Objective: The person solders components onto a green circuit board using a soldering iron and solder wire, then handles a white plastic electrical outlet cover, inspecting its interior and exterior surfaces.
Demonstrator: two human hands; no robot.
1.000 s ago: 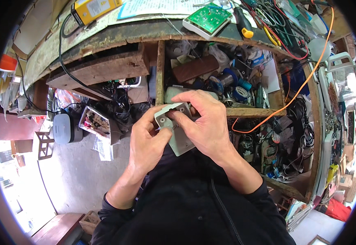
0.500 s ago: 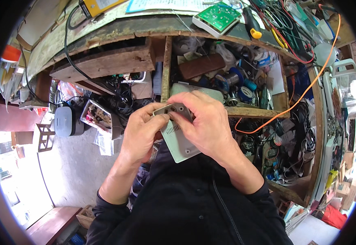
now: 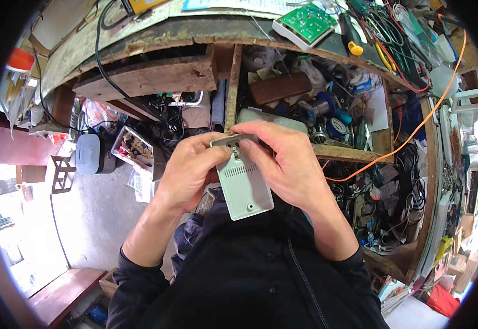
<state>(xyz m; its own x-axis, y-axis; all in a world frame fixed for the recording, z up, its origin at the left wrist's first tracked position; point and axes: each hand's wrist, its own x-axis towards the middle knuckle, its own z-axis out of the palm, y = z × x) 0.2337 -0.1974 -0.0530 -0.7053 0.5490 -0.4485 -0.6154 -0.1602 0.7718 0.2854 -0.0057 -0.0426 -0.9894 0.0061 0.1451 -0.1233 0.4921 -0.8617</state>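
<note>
Cluttered electronics repair workshop: worn wooden workbench (image 3: 140,33) carrying a green circuit board (image 3: 307,22) and screwdriver (image 3: 350,34), wire spools (image 3: 321,107) shelved under it, tangled cables (image 3: 398,181) right of it.

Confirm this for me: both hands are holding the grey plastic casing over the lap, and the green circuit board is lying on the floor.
Not quite. The green circuit board lies up on the workbench top, not on the floor. The head view shows it. The rest holds: the left hand and right hand both hold the grey plastic casing over the lap.

Grey-green slotted plastic cover (image 3: 244,183), green circuit board (image 3: 308,22), prob. orange cable (image 3: 414,131).
</note>
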